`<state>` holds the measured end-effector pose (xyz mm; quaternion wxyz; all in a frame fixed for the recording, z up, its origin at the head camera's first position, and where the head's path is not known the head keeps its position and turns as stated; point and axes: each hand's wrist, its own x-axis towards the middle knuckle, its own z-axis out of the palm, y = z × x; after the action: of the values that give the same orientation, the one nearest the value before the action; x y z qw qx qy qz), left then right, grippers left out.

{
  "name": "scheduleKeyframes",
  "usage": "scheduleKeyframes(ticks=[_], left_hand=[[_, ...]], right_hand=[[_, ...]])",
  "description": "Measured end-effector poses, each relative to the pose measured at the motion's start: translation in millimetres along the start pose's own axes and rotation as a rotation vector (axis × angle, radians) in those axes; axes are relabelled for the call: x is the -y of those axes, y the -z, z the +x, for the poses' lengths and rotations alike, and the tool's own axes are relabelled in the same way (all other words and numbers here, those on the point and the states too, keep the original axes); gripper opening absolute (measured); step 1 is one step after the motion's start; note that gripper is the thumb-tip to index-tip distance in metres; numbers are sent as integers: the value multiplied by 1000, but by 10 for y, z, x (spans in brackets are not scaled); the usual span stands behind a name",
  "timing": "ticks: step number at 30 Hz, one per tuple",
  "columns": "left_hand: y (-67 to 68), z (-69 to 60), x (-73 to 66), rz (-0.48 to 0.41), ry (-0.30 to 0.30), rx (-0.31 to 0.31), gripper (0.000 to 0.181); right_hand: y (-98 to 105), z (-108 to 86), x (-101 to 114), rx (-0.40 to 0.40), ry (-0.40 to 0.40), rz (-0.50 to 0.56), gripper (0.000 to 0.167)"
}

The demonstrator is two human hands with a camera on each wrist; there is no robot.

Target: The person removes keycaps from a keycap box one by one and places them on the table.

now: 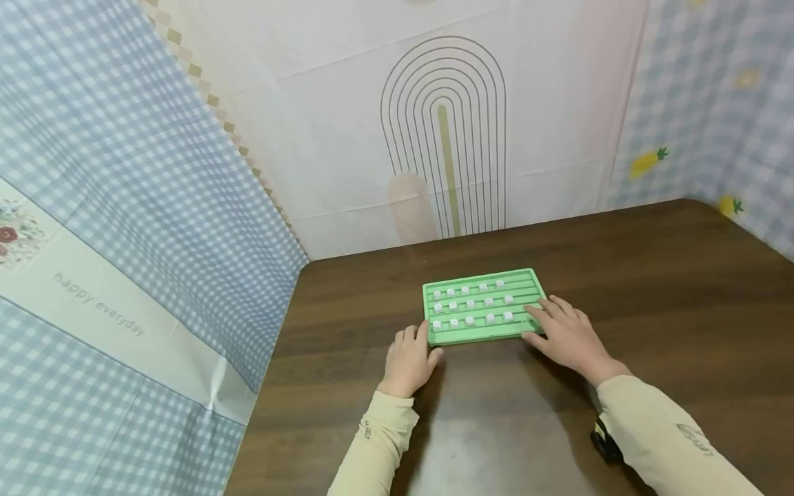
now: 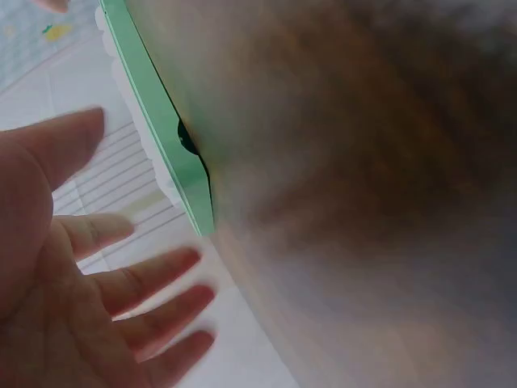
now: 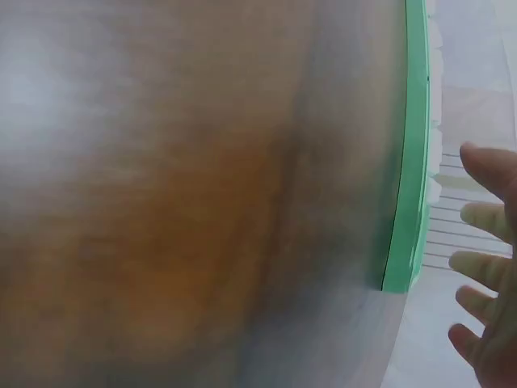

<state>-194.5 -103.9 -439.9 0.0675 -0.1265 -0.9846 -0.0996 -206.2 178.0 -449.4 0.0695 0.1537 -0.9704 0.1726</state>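
Note:
A shallow green tray (image 1: 477, 335) with grooved rows lies on the table, bearing several small white cubes (image 1: 469, 321) lined up in three rows. The cubes fill the left and middle parts; the right ends of the rows are bare. My left hand (image 1: 409, 362) is at the tray's near left corner, its fingers extended beside the edge. Over the near right corner spreads my right hand (image 1: 567, 337), fingers loose and apart. In the left wrist view, the fingers of the left hand (image 2: 89, 299) hold nothing. The right wrist view shows the right hand (image 3: 493, 267) likewise without anything in it.
The dark wooden table (image 1: 347, 310) meets a white patterned cloth (image 1: 335, 138) at the back. A blue checked curtain (image 1: 155, 138) hangs along the left side. Below the right sleeve (image 1: 657, 427), a black strapped device (image 1: 604, 441) shows at the wrist.

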Motion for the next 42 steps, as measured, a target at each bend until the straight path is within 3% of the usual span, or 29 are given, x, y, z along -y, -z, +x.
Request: scheduleKeyframes(ticks=[6,12,20,23,27,33,37,42], left_hand=[[-9,116,-5,-29,-26,7,29],[-40,210,25,4,-106,-22,16],[-84,241,62,45,-163,-61,9],[-72,273,64,55,-173,-68,10],[-29,326,76,57,-177,-75,9],[18,405,110,11,-178,-6,9],[31,413,151,-16,-178,61,10],[19,416,167,-54,-200,154,10]], right_hand=[[-59,273,18,-35,34,-57,37],[-140,475,63,-34,40,-61,31],[-287,472,173,-60,43,-114,13],[-236,498,166,-72,35,-94,10],[-16,534,74,-68,-36,3,16],[289,392,-310,-35,-185,42,22],[282,276,-492,52,-226,48,23],[226,161,-562,120,-249,49,22]])
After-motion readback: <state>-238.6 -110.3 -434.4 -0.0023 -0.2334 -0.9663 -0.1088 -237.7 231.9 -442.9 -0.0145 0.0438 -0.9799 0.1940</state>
